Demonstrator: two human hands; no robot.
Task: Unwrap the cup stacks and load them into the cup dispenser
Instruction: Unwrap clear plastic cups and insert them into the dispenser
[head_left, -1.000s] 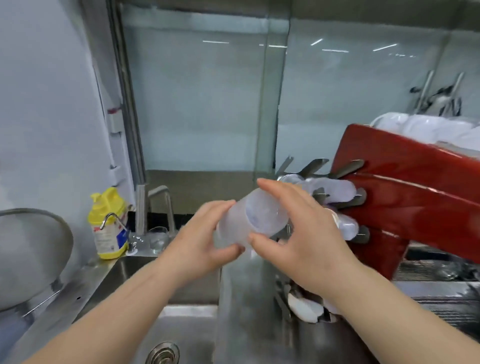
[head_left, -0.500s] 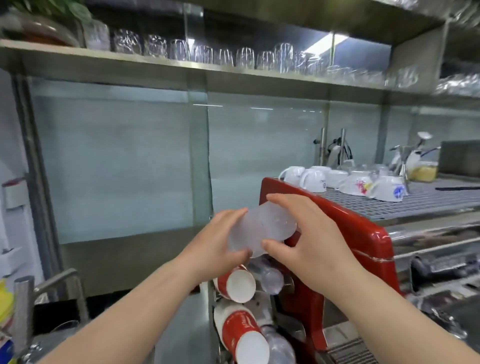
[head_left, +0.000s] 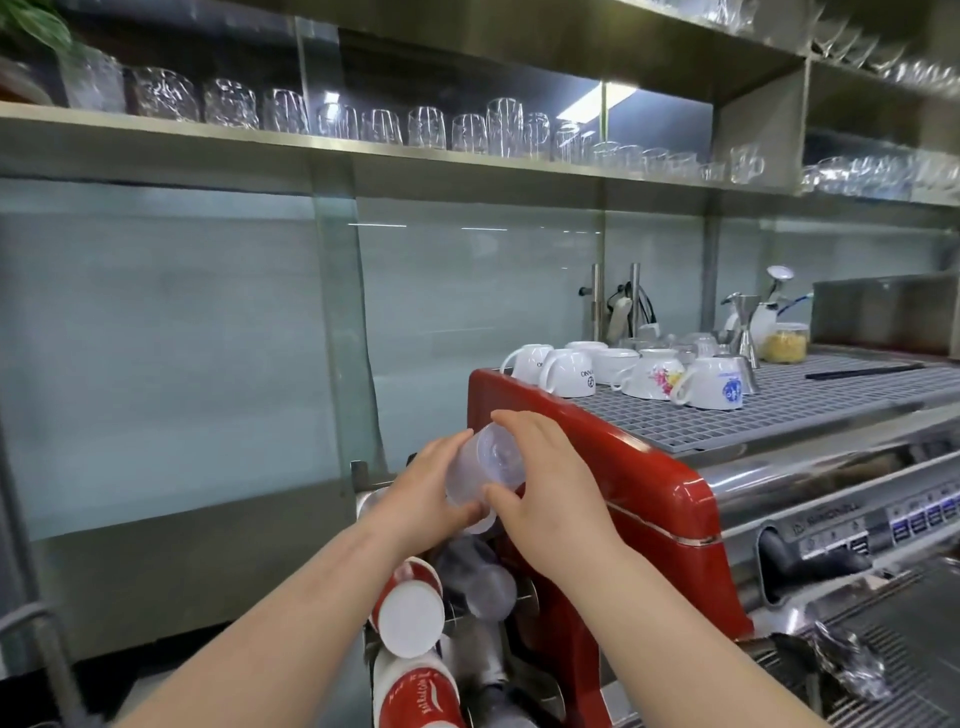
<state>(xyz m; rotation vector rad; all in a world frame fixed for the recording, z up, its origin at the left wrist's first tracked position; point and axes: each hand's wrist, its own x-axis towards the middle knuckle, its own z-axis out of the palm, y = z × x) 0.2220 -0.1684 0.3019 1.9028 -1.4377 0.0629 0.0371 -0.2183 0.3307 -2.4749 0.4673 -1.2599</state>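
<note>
hold: left hand (head_left: 426, 493) and right hand (head_left: 540, 488), fingers curled round clear cup stack (head_left: 483, 467), centre frame
risk: stack misaligned with cup dispenser (head_left: 467, 597) slot below, jams or slips

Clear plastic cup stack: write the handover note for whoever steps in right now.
Left hand grips the clear plastic cup stack from the left; right hand pinches its near end. The stack is held above the cup dispenser beside the red espresso machine.
Done: red paper cups and some clear cups sit in dispenser slots.
Left: slot this stack in; whether wrap remains on it cannot be told.
</note>
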